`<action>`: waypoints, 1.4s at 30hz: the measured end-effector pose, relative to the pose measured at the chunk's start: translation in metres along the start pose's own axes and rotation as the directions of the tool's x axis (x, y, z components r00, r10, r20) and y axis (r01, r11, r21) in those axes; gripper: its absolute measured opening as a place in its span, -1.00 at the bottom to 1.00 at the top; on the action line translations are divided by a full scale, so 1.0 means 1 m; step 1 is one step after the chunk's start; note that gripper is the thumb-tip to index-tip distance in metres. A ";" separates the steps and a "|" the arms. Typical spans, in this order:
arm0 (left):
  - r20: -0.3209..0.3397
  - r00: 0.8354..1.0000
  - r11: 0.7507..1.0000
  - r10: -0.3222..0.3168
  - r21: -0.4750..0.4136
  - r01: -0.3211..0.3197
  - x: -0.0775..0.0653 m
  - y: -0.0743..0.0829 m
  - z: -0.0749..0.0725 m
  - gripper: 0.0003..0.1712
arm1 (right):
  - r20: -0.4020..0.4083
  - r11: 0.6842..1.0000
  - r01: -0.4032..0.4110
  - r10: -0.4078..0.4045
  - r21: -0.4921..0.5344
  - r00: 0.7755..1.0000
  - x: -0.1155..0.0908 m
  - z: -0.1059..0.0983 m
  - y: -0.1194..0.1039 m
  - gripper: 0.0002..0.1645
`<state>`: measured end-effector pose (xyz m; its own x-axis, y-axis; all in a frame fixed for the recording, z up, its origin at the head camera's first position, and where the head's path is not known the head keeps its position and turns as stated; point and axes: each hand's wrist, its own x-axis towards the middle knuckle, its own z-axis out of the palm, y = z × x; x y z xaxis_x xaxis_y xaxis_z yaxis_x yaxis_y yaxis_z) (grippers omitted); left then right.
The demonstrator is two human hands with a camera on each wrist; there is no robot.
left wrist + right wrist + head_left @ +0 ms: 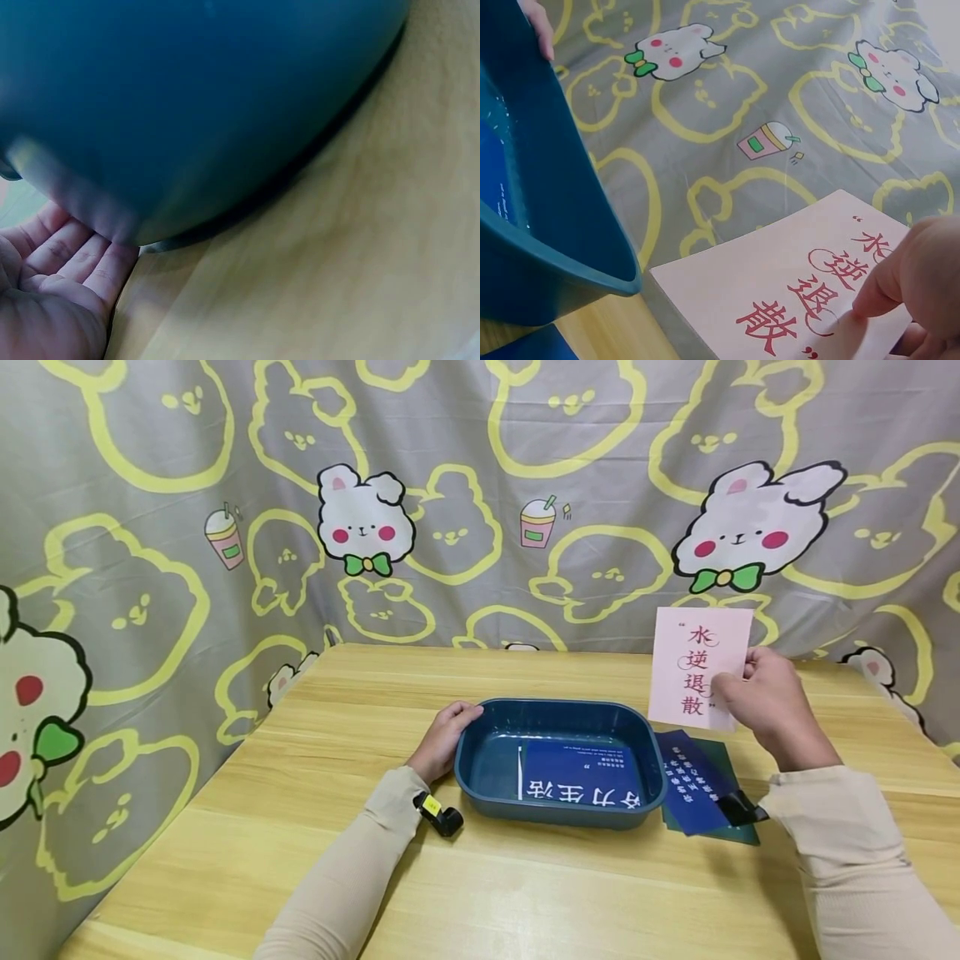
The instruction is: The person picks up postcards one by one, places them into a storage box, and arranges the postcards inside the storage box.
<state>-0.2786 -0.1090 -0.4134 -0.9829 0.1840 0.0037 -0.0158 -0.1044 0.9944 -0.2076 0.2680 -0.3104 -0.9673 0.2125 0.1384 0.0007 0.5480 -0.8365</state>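
Observation:
My right hand (776,702) pinches a pink card (690,652) with red Chinese characters by its right edge, thumb on the printed face. It is held up above the table, beyond the right end of a dark blue-green plastic basin (555,810). In the right wrist view the card (765,277) tilts beside the basin's corner. My left hand (444,739) touches the basin's left end near the rim. The left wrist view shows its fingers (82,259) fairly straight against the outer wall. Inside the basin lies a blue card (577,768) with white characters.
Right of the basin, a blue card (697,785) with white writing overlaps a dark green card (738,831) on the wooden table (540,893). A grey curtain (450,435) with cartoon rabbits hangs behind the table and along its left side.

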 end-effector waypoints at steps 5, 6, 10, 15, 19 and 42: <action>-0.002 1.000 1.000 -0.001 0.001 0.001 0.001 -0.001 0.000 -0.86 | 0.006 1.000 0.024 -0.024 0.017 1.000 -0.001 0.003 -0.004 -0.45; -0.002 1.000 1.000 -0.003 0.002 0.003 0.001 -0.001 0.000 -0.86 | 0.005 0.999 0.032 -0.032 0.017 0.999 -0.001 0.003 -0.005 -0.46; -0.002 1.000 1.000 -0.009 0.005 0.009 0.001 -0.001 -0.001 -0.86 | 0.012 0.998 0.059 -0.060 0.022 0.998 -0.003 0.006 -0.008 -0.49; -0.001 1.000 1.000 -0.004 -0.003 0.004 0.000 0.000 0.000 -0.86 | 0.024 0.997 0.077 -0.078 0.017 0.997 -0.004 0.010 -0.010 -0.49; -0.002 1.000 1.000 0.000 -0.003 0.000 0.001 0.000 0.000 -0.86 | 0.021 0.995 0.094 -0.094 0.011 0.995 -0.005 0.012 -0.011 -0.51; 0.011 1.000 1.000 0.022 0.006 -0.022 0.002 -0.002 -0.001 -0.84 | 0.061 0.980 0.198 -0.198 0.012 0.978 -0.013 0.032 -0.019 -0.61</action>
<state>-0.2805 -0.1095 -0.4158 -0.9809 0.1927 0.0267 0.0070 -0.1021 0.9947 -0.2026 0.2292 -0.3134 -0.9619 0.0496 0.2687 -0.1938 0.5697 -0.7987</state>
